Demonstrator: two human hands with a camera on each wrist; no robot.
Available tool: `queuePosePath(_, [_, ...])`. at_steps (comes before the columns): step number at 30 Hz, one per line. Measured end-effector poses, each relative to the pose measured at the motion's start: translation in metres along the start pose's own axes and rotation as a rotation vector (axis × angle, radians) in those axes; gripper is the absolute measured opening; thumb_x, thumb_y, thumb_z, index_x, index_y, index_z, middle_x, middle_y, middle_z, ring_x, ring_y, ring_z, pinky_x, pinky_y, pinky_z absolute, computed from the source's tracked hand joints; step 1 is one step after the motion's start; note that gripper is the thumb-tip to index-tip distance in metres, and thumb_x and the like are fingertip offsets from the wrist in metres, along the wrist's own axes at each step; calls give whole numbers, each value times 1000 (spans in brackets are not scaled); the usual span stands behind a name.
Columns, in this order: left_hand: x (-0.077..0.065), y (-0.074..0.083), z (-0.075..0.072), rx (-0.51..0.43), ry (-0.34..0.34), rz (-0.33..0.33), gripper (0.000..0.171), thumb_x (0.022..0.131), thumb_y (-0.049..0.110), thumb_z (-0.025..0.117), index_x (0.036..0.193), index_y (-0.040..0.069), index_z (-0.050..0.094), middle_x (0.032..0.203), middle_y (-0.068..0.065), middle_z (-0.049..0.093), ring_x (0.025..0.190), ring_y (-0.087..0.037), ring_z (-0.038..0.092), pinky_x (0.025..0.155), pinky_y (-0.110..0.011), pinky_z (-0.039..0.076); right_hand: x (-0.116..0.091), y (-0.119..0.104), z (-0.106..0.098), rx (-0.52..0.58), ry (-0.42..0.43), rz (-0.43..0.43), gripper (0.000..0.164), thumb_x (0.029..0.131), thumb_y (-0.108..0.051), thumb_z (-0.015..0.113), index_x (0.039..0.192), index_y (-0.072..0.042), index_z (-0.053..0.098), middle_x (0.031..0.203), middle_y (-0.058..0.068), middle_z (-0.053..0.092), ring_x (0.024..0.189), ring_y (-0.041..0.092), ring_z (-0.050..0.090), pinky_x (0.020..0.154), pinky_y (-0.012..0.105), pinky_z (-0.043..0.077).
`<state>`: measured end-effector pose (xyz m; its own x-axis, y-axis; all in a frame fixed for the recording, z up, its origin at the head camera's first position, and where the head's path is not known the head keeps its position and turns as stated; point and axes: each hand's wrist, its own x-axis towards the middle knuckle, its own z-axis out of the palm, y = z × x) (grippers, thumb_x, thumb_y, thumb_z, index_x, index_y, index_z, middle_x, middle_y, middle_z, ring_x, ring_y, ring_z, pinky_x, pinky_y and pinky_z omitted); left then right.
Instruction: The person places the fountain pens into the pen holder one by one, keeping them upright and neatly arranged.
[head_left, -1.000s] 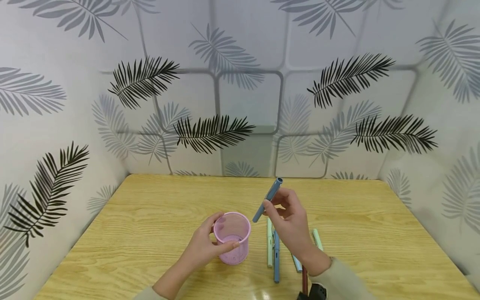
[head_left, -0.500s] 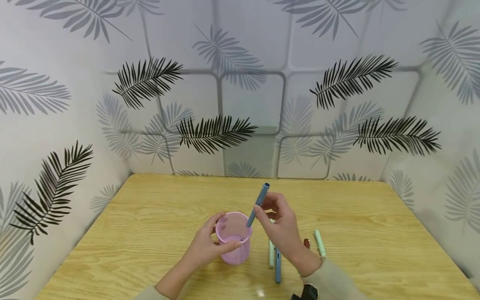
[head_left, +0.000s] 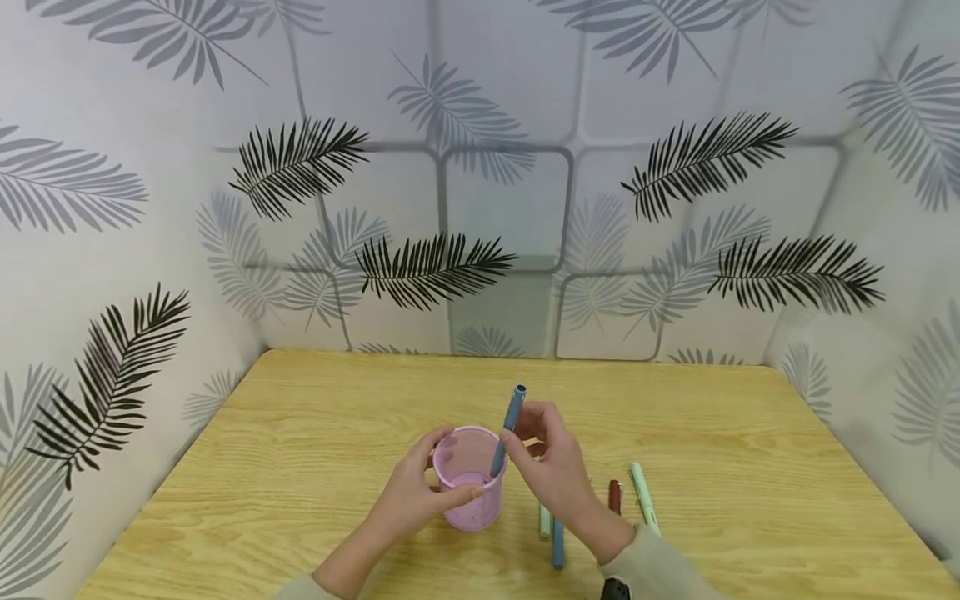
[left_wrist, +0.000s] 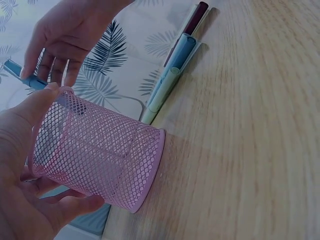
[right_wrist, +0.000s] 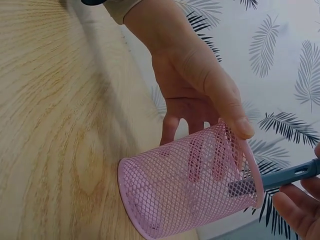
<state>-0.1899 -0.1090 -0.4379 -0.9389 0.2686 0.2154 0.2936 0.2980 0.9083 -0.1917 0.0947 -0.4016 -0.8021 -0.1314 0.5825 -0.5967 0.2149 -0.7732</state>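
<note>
A pink mesh pen holder (head_left: 472, 506) stands upright on the wooden table. My left hand (head_left: 412, 487) grips it around the rim, thumb at the near side and fingers at the far side. In my right hand (head_left: 551, 458) a blue pen (head_left: 514, 408) is pinched between thumb and fingers, tilted, its lower end inside the holder's mouth. The right wrist view shows that lower end through the mesh, just below the rim (right_wrist: 254, 172). Below my right hand lie a light green pen (head_left: 545, 521) and another blue pen (head_left: 558, 546), both partly hidden by it.
Right of my right forearm lie a dark red pen (head_left: 615, 497) and a mint green pen (head_left: 645, 498). The wooden table (head_left: 315, 433) meets a leaf-patterned backdrop (head_left: 495, 208) at the back and sides.
My right hand has moved left and down, bringing the blue pen from beside the pen holder into its mouth. The left hand keeps its grip on the holder.
</note>
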Motion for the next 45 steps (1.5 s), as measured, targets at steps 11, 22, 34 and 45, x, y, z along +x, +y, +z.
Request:
queuePosePath(11, [2,0,-1,3,1,23,85,74,35,79,140,6,35,133,-14,45,115,-38,48,73,-28,53,-3,14,-1,-104,-97,23,21,88,-10,65,105,-14,53,91,-4,59,74,13,57,57,26,50])
queuePosePath(22, [2,2,-1,17,-10,19,86,74,37,79,141,8,34,135,-14,42,116,-40,46,74,-26,53,-8,22,-4,-176,-122,73,21,86,-5,66,103,-12,57,87,-4,60,71,13,55,54,23,47])
queuePosePath(34, [4,3,0,26,-1,38,85,73,38,79,140,9,35,133,-13,45,114,-37,49,73,-26,53,-11,25,-14,-217,-130,106,18,87,-6,65,102,-10,58,86,-5,60,69,11,55,54,23,47])
queuePosePath(45, [0,0,2,13,6,14,85,74,35,79,140,8,35,136,-14,42,114,-38,48,73,-26,53,-17,29,-31,-250,-123,168,17,86,-7,67,100,-13,59,85,-6,59,70,11,54,53,23,47])
